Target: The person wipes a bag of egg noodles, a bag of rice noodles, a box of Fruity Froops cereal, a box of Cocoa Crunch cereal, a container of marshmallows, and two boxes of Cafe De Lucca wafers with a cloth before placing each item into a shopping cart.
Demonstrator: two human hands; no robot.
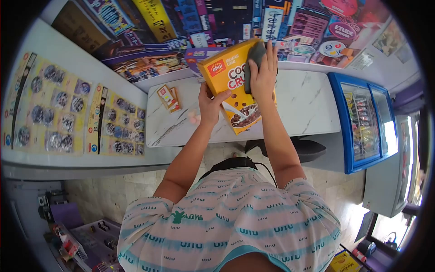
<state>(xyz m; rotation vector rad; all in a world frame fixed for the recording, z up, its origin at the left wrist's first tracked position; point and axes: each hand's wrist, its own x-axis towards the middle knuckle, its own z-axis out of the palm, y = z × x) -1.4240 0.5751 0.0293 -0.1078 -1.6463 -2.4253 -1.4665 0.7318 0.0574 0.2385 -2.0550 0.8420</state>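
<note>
A yellow cereal box (pixel 236 97) is tilted above the white marbled table, its printed front facing me. My left hand (pixel 211 104) grips its left edge, thumb across the front and the other fingers behind. My right hand (pixel 264 75) presses a dark grey cloth (pixel 254 61) against the upper right of the box. The fingers of that hand stretch upward along the cloth, and the thumb lies over it. Part of the box's right side is hidden by the cloth and my right forearm.
On the marbled table (pixel 308 99) lie small yellow-red packs (pixel 169 98) to the left. A purple box (pixel 195 55) stands behind the cereal box. A black chair (pixel 310 149) is tucked under the front edge. At right stands a blue display freezer (pixel 362 122); yellow hanging cards (pixel 54 109) cover the left surface.
</note>
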